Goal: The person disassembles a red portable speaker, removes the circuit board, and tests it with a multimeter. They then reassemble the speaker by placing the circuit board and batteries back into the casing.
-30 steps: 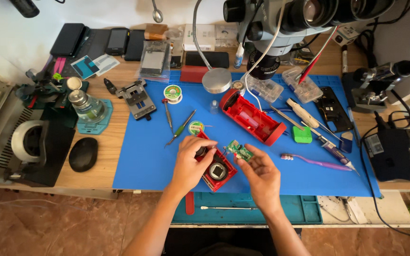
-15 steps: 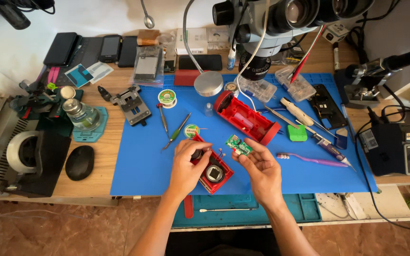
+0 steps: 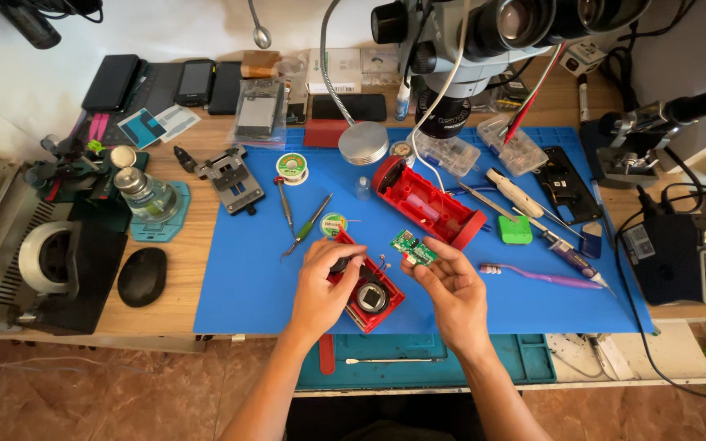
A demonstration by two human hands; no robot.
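Observation:
My left hand (image 3: pixel 324 286) grips a red plastic housing half (image 3: pixel 369 294) with a round black speaker-like part in it, resting on the blue work mat (image 3: pixel 271 269). My right hand (image 3: pixel 451 294) pinches a small green circuit board (image 3: pixel 413 247) just right of that housing, a little above the mat. Thin wires run from the board toward the housing. The other red housing half (image 3: pixel 426 204) lies open farther back on the mat.
Tweezers (image 3: pixel 308 224), solder spool (image 3: pixel 292 167), green block (image 3: pixel 515 230), purple toothbrush (image 3: pixel 541 276) and pens lie on the mat. A microscope (image 3: pixel 484 33) hangs above the back. A black mouse (image 3: pixel 142 276), a tape roll (image 3: pixel 46 257) and a glass bottle (image 3: pixel 145 196) stand left; a soldering station (image 3: pixel 696 253) stands right.
Both hands stay on the housing and board with only small shifts; the view has drifted slightly, and the board sits a bit closer to the housing.

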